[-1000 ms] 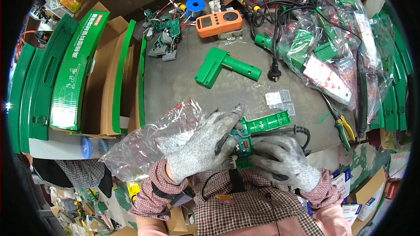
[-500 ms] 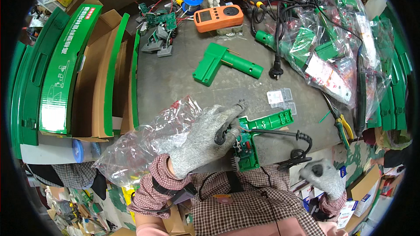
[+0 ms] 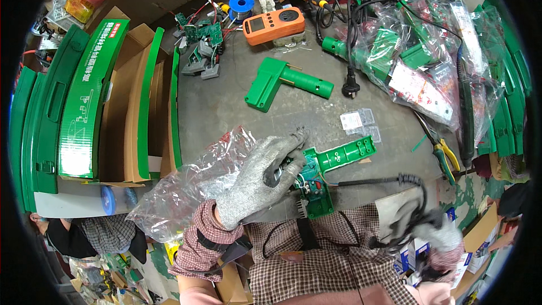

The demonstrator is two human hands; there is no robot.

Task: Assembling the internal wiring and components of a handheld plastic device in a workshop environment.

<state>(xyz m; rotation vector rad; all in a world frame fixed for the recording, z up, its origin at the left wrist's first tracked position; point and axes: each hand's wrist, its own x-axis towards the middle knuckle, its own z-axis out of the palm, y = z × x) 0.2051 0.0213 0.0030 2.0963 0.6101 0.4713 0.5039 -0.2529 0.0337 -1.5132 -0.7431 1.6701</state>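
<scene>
Left hand: grey-gloved [image 3: 257, 178], fingers half curled, tips against the left edge of the circuit board [image 3: 309, 174]; whether they pinch it cannot be told.
Right hand: gloved and blurred [image 3: 443, 232], off the bench's near edge, seemingly closed on the bunched part of the black power cord [image 3: 367, 181].
Open green handle shell [image 3: 347, 155]: at the workbench's [image 3: 226, 113] near edge, between the hands, board and wires exposed.
Clear plastic bag [image 3: 175, 192]: crumpled, left of the left hand.
Pistol-shaped green housing [image 3: 268, 85]: lying beyond the shell.
Orange power meter [image 3: 275, 25]: farther back.
Pliers [image 3: 447, 155]: at the bench's right.
</scene>
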